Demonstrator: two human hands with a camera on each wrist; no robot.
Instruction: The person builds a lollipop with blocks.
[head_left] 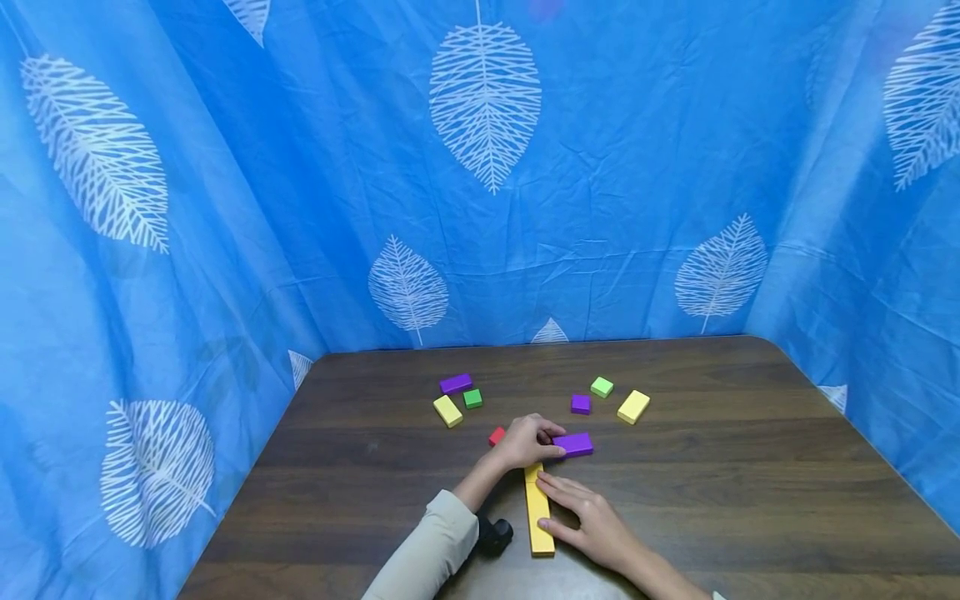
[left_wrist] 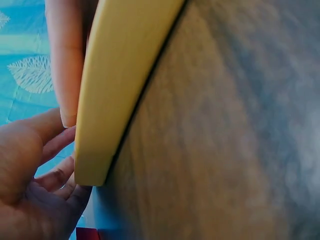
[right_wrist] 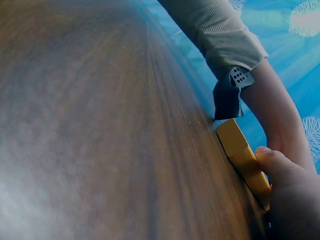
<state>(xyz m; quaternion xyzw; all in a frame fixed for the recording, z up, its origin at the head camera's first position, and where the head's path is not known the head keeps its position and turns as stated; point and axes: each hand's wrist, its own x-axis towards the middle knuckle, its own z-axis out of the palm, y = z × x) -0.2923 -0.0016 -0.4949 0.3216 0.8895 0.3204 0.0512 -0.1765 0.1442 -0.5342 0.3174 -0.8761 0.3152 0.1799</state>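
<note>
Partly behind left hand (head_left: 527, 443), red block (head_left: 496, 436).

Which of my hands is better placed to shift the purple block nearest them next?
Probably your left hand: it appears to pinch the purple block at its left end, while your right hand rests against the yellow bar.

Two hands (head_left: 596, 523), at least nine blocks (head_left: 633, 407), one table (head_left: 750, 483).
</note>
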